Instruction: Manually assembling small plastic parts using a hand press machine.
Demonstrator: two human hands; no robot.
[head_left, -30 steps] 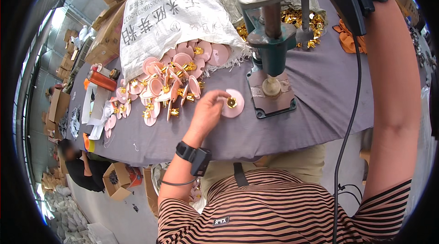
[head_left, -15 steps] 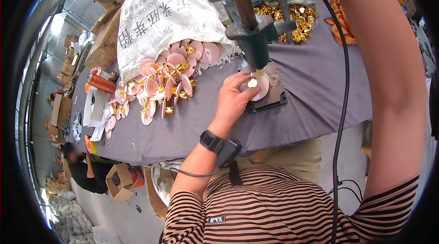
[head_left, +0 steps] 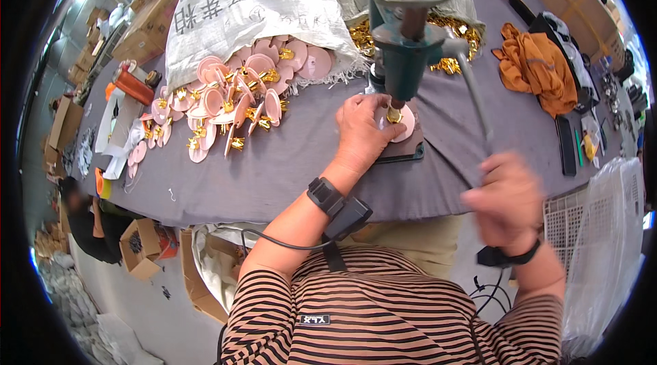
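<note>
Pink disc (head_left: 406,125), bearing a gold fitting (head_left: 394,116), lies over the base (head_left: 404,155) of the green press (head_left: 402,67); your left hand (head_left: 361,129) pinches it from the left. Your right hand (head_left: 508,195), blurred, is closed around the lower end of the grey lever (head_left: 479,101). Similar discs (head_left: 217,101) lie heaped at the mouth of a white sack (head_left: 253,19) on the grey surface (head_left: 294,180), left of the press; orange cloth (head_left: 537,70) lies to the right.
</note>
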